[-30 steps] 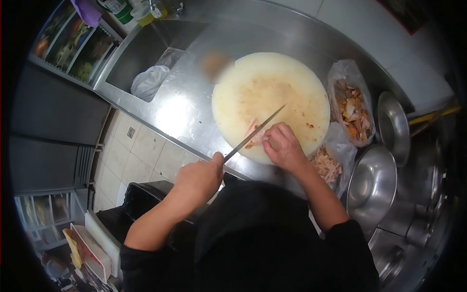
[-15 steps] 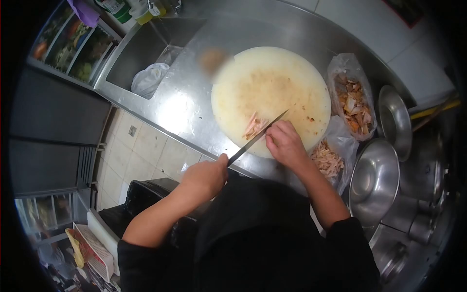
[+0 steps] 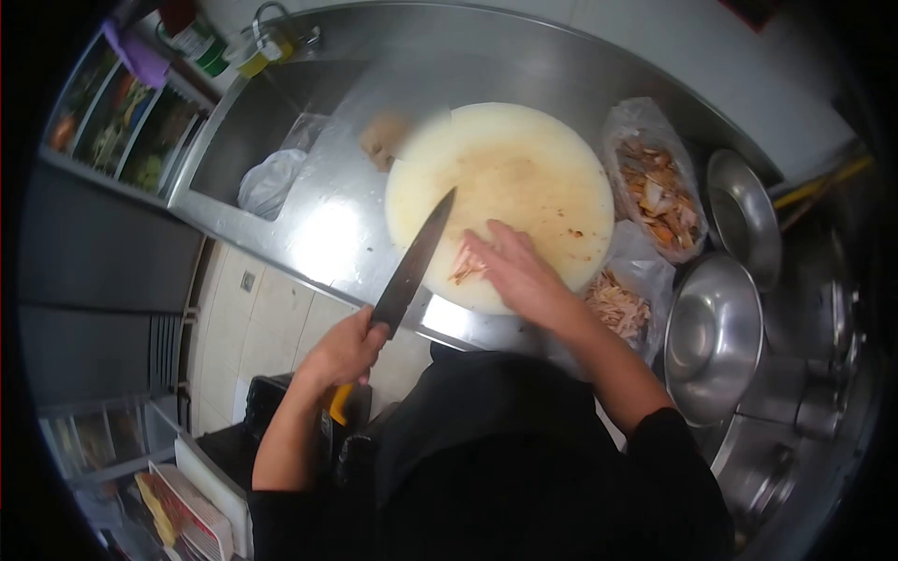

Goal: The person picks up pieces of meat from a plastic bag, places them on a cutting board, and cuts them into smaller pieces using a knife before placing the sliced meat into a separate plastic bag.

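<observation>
My left hand [image 3: 344,353] is wrapped around the yellow handle of a large kitchen knife [image 3: 418,264]. The dark blade points up and away, its tip over the round, pale cutting board [image 3: 510,131]. My right hand [image 3: 516,273] reaches over the board with fingers stretched out and somewhat apart. Its thumb side touches a small pile of shredded meat strips [image 3: 464,264], partly covering them. Beside my right forearm, a clear plastic bag holds more shredded meat [image 3: 617,307].
Right of the board are a plastic bag of browned meat pieces [image 3: 659,196] and metal bowls [image 3: 716,337]. A blurred brown lump [image 3: 383,138] sits at the board's left. A sink [image 3: 267,122] holding a white plastic bag [image 3: 271,182] is farther left.
The knife has come off the meat and swung left, its blade now pointing more steeply away. My right hand has shifted left, its fingers opening out from a curl onto the strips.
</observation>
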### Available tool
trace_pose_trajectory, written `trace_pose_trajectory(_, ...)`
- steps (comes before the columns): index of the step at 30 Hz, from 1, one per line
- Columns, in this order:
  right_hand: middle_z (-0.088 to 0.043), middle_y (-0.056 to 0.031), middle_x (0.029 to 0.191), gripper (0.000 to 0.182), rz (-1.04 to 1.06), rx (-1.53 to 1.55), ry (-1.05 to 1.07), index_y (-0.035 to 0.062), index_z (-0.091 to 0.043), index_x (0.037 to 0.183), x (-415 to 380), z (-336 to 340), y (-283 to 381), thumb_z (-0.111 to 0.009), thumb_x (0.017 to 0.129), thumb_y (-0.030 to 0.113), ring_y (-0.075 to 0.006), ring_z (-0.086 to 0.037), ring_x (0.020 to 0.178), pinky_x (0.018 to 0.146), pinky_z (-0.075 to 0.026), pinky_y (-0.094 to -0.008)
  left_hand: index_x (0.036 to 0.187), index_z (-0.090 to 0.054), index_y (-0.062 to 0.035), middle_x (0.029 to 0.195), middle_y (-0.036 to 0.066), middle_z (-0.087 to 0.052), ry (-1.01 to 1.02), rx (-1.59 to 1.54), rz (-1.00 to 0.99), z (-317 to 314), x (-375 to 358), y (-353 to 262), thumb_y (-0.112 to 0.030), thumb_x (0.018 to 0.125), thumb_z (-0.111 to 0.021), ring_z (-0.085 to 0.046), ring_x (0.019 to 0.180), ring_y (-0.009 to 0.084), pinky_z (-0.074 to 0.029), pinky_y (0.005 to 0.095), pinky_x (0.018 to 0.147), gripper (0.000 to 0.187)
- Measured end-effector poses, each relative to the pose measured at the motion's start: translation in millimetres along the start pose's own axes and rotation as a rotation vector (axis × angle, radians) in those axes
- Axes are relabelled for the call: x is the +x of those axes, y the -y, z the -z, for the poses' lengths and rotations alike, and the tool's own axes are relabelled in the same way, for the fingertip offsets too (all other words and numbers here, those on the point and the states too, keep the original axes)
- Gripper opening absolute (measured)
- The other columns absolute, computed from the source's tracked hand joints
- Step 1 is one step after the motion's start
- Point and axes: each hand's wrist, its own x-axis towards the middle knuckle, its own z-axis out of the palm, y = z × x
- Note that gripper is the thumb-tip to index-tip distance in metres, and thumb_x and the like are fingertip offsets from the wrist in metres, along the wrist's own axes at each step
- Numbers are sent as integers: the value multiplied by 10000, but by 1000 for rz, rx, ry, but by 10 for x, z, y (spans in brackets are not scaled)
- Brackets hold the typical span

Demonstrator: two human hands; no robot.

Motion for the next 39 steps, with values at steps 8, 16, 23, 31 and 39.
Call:
trace_pose_trajectory(8, -457, -250, 1437, 481, -121, 15, -166, 74, -603, 1387, -233, -20, 20, -608, 910, 4, -416, -520, 1258, 1058, -478, -441, 1082, -518, -3, 659, 43, -530, 330, -200, -69, -349, 217, -415, -251, 1051, -493, -550, 504, 142, -493, 310, 501, 251)
trace_pose_trajectory(16, -521, -233, 1341, 487, -535, -184, -456, 58, -613, 1335, -1530, 556, -272, -654, 856, -22, -423, -526, 1236, 1056, -466, -480, 1047, -506, 8, 739, 185, -663, 549, 397, -245, -348, -31, -1381, -300, 1056, -498, -670, 583, 278, -539, 409, 665, 308)
trace_pose_trajectory(23, -617, -189, 1263, 457, -618, -169, -312, 46, -628, 1322, -1603, 1044, -253, -670, 867, 52, -408, -595, 1160, 1017, -492, -461, 1050, -532, 28, 704, 140, -636, 373, 216, -173, -253, 104, -1037, -257, 1036, -549, -658, 557, 216, -529, 362, 577, 286)
trace_pose_trajectory(31, -685, -259, 1114, 198, -642, 3, -321, 23, -728, 1045, -397, 1538, -1618, -595, 920, 102, -389, -664, 1058, 887, -533, -468, 1009, -541, 51, 702, 116, -636, 170, 58, -135, -415, 142, -963, -243, 1021, -568, -665, 570, 184, -540, 317, 572, 295)
trace_pose_trajectory(39, -565, -202, 1389, 588, -637, -389, 208, 146, -588, 1361, 196, 1110, -2402, -732, 793, 194, -425, -501, 1323, 1067, -454, -502, 1003, -510, 39, 678, 102, -616, 100, -98, -22, -669, 55, -671, -245, 1031, -568, -640, 549, 179, -520, 324, 531, 291)
